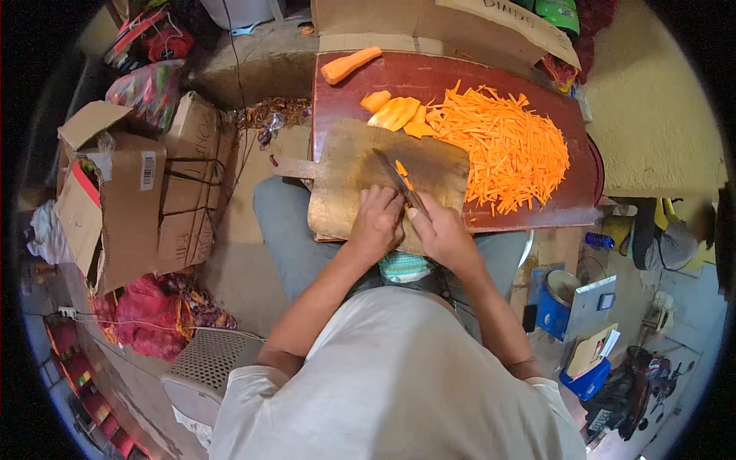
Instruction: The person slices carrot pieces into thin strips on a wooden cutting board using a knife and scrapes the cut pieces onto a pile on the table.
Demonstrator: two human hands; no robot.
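Note:
A worn wooden cutting board (345,161) lies over the near edge of the dark red table, its handle pointing left. My right hand (443,234) grips a knife (399,180) whose blade points up and left across the board. Thin orange carrot pieces (404,173) sit against the blade. Close beside the knife, my left hand (377,221) presses down with curled fingers; what is under them is hidden. Beyond the board are flat carrot slices (395,113) and a whole peeled carrot (351,65). To the right spreads a large heap of carrot strips (502,149).
The red table (452,70) has a cardboard sheet (383,23) behind it. Cardboard boxes (123,199) stand on the left, above a red net sack (153,314) and a grey plastic stool (215,360). At right are a blue container (553,307) and another person (667,241).

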